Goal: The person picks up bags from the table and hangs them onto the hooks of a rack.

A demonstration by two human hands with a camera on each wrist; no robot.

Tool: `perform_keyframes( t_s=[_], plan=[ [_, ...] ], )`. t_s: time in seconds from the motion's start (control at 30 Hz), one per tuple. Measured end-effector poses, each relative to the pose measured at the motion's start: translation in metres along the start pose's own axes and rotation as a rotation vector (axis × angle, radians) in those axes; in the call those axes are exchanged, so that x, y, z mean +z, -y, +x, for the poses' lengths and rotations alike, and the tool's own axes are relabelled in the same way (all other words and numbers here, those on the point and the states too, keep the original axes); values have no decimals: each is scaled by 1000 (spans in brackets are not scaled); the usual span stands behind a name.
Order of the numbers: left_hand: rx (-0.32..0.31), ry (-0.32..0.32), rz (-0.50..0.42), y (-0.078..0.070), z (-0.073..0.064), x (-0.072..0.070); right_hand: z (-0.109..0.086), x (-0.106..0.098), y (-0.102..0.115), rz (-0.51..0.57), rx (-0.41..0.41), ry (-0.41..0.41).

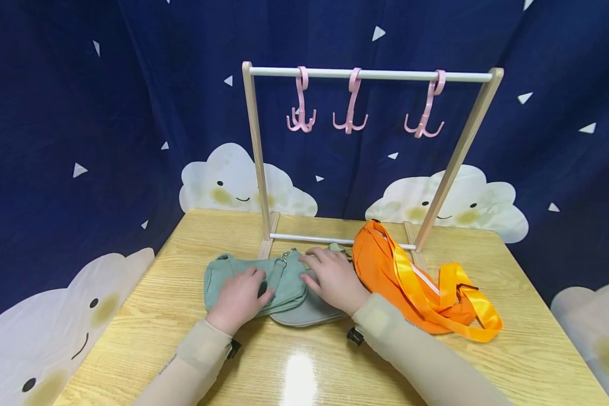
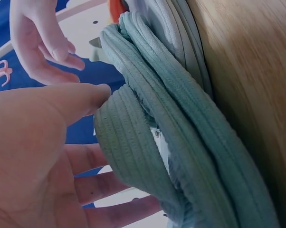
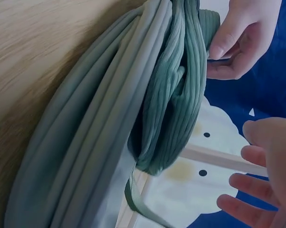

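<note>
ok so the left hand [image 1: 239, 299] is right on the green corduroy bag [image 1: 215, 285]; its fingers are loosely spread, the left wrist view has the thumb tip touching the edge of a ribbed fold and the other fingers reaching past on the far side of that fabric, more of a light touch than a real pinch; most of the bag sits under and around that hand, with a metal chain [image 1: 284, 258] just beyond the fingertips, a bit to the right; the right hand [image 1: 337, 277] is spread too, fingers apart and slightly bent with nothing between them, hovering by the right end of the green bag; under it is a grey bag [image 1: 309, 313], partly tucked beneath the green one and poking out on the near side of both hands; just right of the right hand lies an orange bag [image 1: 378, 259], its shiny strap [image 1: 411, 282] looping off further right; past both hands there's a rack [image 1: 330, 73] with three pink hooks [image 1: 352, 110] on the top bar, all well above the hands; everything's on a wooden table [image 1: 254, 361], bare wood on the near side of the hands
</note>
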State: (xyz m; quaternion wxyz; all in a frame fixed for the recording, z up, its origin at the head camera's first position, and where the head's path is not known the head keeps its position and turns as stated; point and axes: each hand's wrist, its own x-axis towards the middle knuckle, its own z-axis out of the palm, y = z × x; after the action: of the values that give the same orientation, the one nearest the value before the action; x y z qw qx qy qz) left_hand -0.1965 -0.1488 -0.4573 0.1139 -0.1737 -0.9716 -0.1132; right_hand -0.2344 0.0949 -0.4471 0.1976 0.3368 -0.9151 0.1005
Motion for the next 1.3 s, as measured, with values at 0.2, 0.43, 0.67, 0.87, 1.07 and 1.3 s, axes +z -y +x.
perform_keyframes(
  t_s=[0.2,0.43,0.67,0.87,1.07,1.3],
  plan=[
    [20,8,16,-1,-2,-1,6,4,9,15,-20,32],
    [11,44,-7,-4,-5,-4,13,7,18,29,-64,84],
    [10,53,-9,-8,-7,-4,14,11,26,-5,-94,122],
    [23,46,-5,-9,-9,-5,12,15,32,-38,-113,138],
    [49,22,25,-10,-10,-3,11,19,35,-40,-118,133],
    [70,0,24,-14,-12,-6,11,21,37,-26,-132,141]
  ],
)
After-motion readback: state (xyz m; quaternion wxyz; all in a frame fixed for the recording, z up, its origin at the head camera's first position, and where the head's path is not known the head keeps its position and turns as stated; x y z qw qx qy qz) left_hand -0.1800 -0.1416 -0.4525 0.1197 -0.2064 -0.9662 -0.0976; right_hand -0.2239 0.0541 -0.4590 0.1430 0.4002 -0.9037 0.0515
